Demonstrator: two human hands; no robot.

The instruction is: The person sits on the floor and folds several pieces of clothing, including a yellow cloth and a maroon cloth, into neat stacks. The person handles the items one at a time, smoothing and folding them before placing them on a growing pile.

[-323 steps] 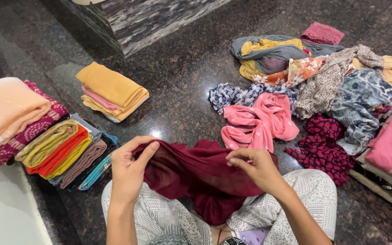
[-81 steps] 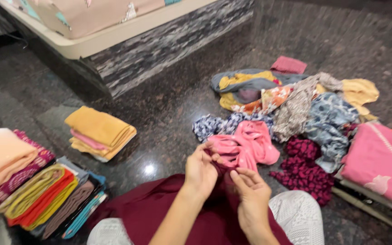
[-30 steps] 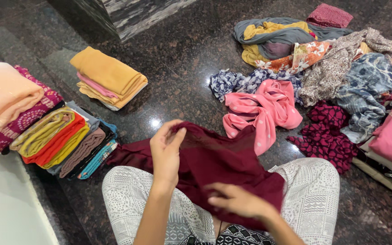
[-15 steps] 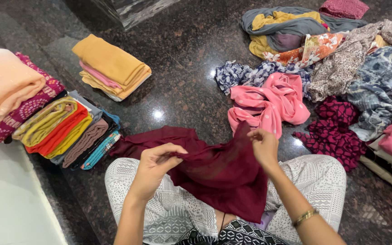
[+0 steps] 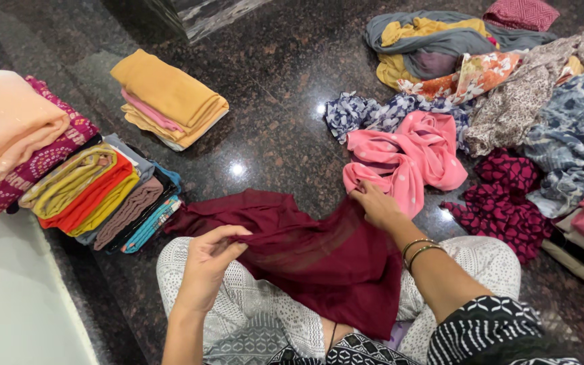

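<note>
A maroon cloth is spread across my lap, over my patterned white trousers. My left hand pinches its near left edge. My right hand, with bangles on the wrist, grips the cloth's upper right corner and holds it stretched out. A crumpled pink dotted cloth lies on the floor just beyond my right hand.
Folded cloths stand in a row at left, with a peach and magenta stack beside them. A folded mustard and pink pile lies further back. A heap of unfolded printed cloths covers the dark granite floor at right.
My hands have drawn apart, stretching the maroon cloth wider across my lap. My right hand moved out to the right, toward the pink cloth.
</note>
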